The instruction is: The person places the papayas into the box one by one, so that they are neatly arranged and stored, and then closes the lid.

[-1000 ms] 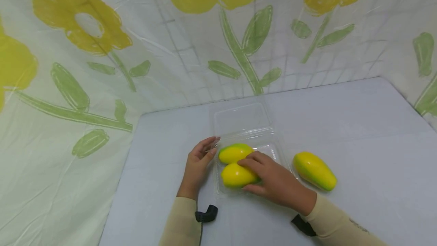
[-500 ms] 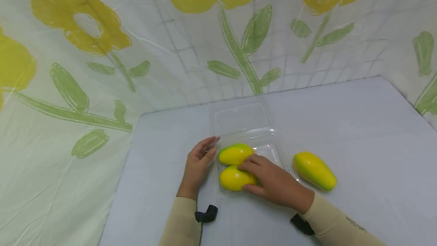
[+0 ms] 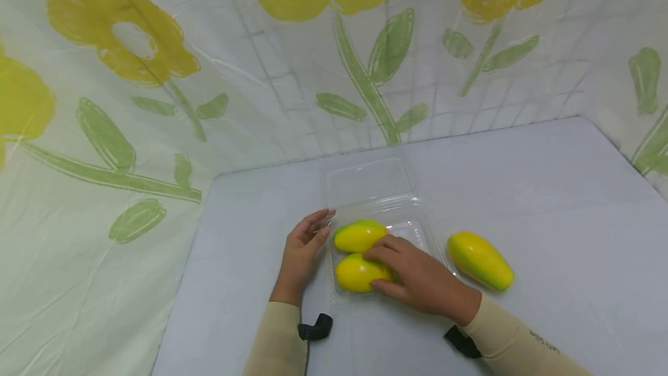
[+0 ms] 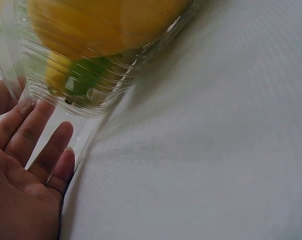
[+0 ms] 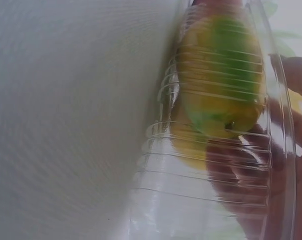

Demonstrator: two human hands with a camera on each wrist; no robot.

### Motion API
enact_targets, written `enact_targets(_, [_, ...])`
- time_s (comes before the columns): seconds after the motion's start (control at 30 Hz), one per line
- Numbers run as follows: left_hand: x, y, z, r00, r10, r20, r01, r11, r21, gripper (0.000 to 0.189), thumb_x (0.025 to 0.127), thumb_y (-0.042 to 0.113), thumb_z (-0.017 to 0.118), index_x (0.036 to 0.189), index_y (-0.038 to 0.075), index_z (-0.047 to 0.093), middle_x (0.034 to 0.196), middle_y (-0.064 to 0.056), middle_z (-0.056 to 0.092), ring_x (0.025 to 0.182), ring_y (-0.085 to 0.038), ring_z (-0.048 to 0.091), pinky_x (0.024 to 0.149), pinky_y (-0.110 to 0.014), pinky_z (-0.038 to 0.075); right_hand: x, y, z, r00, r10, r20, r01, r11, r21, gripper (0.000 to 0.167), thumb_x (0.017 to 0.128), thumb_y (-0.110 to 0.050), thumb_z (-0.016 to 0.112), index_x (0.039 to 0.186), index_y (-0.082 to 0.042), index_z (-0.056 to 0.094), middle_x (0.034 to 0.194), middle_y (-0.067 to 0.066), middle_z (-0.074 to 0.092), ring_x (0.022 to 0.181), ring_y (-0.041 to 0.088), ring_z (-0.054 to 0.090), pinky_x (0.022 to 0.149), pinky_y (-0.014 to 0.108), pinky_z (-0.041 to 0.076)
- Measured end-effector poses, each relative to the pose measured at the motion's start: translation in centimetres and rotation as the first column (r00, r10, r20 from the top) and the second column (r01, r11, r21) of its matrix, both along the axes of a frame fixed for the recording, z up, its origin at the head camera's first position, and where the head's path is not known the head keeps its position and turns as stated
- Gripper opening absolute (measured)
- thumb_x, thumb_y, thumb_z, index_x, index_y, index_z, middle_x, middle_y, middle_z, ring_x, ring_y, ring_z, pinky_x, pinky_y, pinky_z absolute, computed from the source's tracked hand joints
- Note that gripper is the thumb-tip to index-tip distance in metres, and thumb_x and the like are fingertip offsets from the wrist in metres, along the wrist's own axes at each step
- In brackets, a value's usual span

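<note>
A clear plastic clamshell box (image 3: 414, 228) lies with its lid folded back on the table. Two yellow-green mangoes sit inside: the rear mango (image 3: 359, 235) along the left side, the front mango (image 3: 360, 273) just before it. My right hand (image 3: 423, 277) reaches over the box's front right and grips the front mango, fingers on top and thumb at its near side. At the box's left edge, my left hand (image 3: 304, 248) holds the rim between thumb and fingers; its other fingers (image 4: 53, 150) stand apart from the wall. The right wrist view shows a mango (image 5: 220, 75) through the ribbed wall.
Another mango (image 3: 480, 261) lies on the table right of the box, near my right forearm. The open lid (image 3: 370, 181) spreads toward the table's back edge. A flowered curtain (image 3: 282, 86) hangs behind the white table (image 3: 548, 202).
The front mango has shifted slightly toward me and left inside the box, the right hand moving with it, then stayed there. My left hand keeps its place.
</note>
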State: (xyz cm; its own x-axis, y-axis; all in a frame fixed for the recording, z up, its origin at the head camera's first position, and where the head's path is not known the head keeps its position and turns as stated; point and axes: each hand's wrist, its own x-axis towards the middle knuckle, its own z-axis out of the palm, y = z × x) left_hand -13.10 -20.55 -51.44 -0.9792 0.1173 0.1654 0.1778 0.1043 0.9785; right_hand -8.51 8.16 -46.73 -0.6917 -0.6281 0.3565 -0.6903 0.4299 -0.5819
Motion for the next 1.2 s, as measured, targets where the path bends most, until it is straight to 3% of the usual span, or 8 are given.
enact_targets(0.5, [0.0, 0.0, -0.1, 1.0, 0.002, -0.009, -0.002, 1.0, -0.006, 0.04, 0.11, 0.019, 0.069, 0.149, 0.014, 0.066, 0.146, -0.002, 0.068, 0.136, -0.027, 0.061, 0.112, -0.034, 0.048, -0.2, 0.8, 1.3, 1.0, 0.001, -0.007, -0.001, 0.998, -0.07, 0.047, 0.096, -0.022, 0.087, 0.136, -0.009, 0.069, 0.137, -0.003, 0.063, 0.124, 0.017, 0.061, 0.105, 0.044, 0.054])
enact_targets(0.77, [0.0, 0.0, -0.2, 1.0, 0.003, 0.002, -0.003, 1.0, 0.011, 0.04, 0.109, 0.016, 0.07, 0.149, 0.012, 0.066, 0.147, -0.004, 0.068, 0.136, -0.027, 0.061, 0.113, -0.033, 0.047, -0.4, 1.8, 2.1, 1.0, -0.017, 0.002, 0.017, 0.996, -0.092, 0.049, 0.097, -0.021, 0.086, 0.14, -0.013, 0.066, 0.134, -0.002, 0.064, 0.119, 0.018, 0.064, 0.103, 0.042, 0.056])
enact_targets(1.2, [0.0, 0.0, -0.1, 1.0, 0.004, -0.01, -0.004, 1.0, -0.009, 0.04, 0.109, 0.016, 0.069, 0.149, 0.014, 0.066, 0.147, -0.003, 0.068, 0.135, -0.027, 0.062, 0.112, -0.034, 0.048, -0.7, 4.0, 3.5, 0.996, -0.092, -0.017, 0.09, 0.991, -0.099, 0.051, 0.096, -0.018, 0.086, 0.143, -0.017, 0.065, 0.137, -0.007, 0.062, 0.122, 0.013, 0.062, 0.099, 0.041, 0.058])
